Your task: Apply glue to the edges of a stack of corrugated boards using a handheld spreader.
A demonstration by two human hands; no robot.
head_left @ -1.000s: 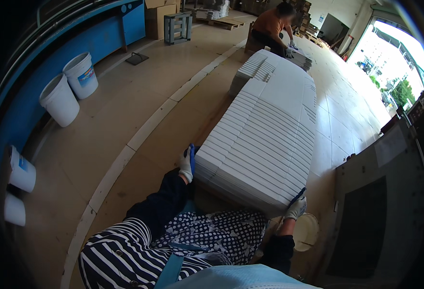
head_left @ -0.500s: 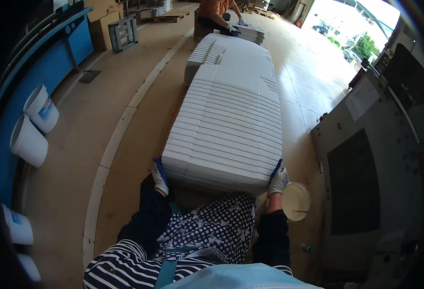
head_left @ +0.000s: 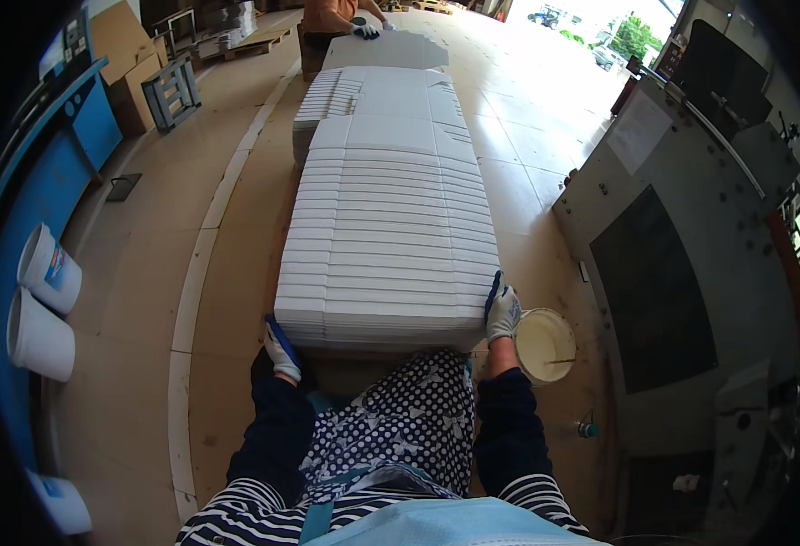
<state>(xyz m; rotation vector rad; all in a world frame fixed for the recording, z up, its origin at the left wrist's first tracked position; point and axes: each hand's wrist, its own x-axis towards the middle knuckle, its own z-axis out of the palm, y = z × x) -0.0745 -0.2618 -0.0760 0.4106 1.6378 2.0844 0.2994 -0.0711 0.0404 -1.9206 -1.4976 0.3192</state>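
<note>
A long pile of white cardboard sheets (head_left: 391, 237), overlapping like shingles, stretches away in front of me. My left hand (head_left: 283, 351), in a white glove with a blue palm, lies against the pile's near left corner with its fingers stretched out. At the near right corner my right hand (head_left: 503, 312), gloved the same way, rests along the side edge, fingers straight and flat. Neither hand is closed round a sheet; both touch the pile from its sides. The fingers' palm sides are partly hidden against the cardboard.
A tub of pale liquid (head_left: 544, 345) stands beside my right hand. A grey machine (head_left: 654, 291) rises at right. White buckets (head_left: 40, 334) line the blue machine (head_left: 100, 127) at left. At the far end, a co-worker's gloved hand (head_left: 364, 32) touches a grey-white sheet (head_left: 386, 52).
My view has shifted, so the pile sits further left. Both hands stay at its near corners. At the far end, a broad sheet now lies under the co-worker's hand.
</note>
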